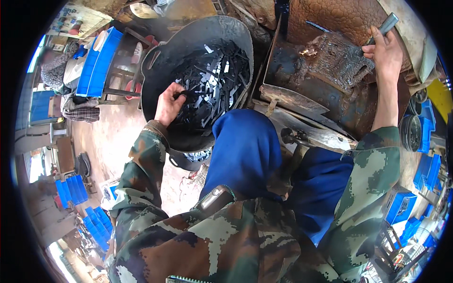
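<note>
A large black rubber bucket (155, 94) stands in front of me on the left, holding a heap of flat dark metal pieces (207, 85), some shiny. Over its left side, my left hand (170, 104) pinches a dark metal piece at the edge of the heap. My right hand (388, 54) is closed around a grey metal tube (389, 22) at the far right. Below that hand lies a rough brown, wet-looking slab (342, 61) in a grimy metal tray (295, 96). A small bright orange glint shows at the slab's left end.
My knees in blue trousers (245, 151) sit close to bucket and tray. Blue bins (98, 61) stand on a rack at left, with more blue bins (401, 205) at right. Behind the tray rises a brown crusted surface (339, 16). Another person (59, 66) is at the far left.
</note>
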Available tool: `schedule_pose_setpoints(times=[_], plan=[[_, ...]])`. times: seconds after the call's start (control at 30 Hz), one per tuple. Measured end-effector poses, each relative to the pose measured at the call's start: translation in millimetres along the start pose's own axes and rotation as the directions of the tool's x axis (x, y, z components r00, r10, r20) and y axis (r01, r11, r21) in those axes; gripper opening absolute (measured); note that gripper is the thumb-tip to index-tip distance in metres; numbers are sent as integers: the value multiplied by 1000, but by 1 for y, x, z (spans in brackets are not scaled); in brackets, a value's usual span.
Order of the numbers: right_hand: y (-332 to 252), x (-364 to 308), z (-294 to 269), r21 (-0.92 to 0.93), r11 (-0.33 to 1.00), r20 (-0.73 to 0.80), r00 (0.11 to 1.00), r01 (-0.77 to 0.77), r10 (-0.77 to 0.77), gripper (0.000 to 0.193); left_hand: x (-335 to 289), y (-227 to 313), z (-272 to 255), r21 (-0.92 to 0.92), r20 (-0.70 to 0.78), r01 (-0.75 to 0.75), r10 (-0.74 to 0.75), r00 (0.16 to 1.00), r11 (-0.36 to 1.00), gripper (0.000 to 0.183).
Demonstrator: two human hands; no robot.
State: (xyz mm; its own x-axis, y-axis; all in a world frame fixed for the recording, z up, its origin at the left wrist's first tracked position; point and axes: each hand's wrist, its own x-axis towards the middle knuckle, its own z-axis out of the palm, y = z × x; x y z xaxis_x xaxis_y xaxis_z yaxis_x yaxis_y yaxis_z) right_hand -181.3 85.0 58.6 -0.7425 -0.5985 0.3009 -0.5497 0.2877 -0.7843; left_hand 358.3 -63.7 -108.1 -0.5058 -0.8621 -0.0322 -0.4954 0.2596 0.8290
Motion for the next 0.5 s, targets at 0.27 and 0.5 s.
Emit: schedule_pose_setpoints(times=[0.27, 0.5], plan=[[1, -2, -2, 17, 1000, 0, 1000, -6, 6, 36, 21, 69, 2, -93, -19, -61, 60, 998, 994, 8], [9, -2, 7, 43, 999, -5, 1000, -2, 2, 35, 49, 80, 21, -312, 76, -5, 30, 997, 950, 23]])
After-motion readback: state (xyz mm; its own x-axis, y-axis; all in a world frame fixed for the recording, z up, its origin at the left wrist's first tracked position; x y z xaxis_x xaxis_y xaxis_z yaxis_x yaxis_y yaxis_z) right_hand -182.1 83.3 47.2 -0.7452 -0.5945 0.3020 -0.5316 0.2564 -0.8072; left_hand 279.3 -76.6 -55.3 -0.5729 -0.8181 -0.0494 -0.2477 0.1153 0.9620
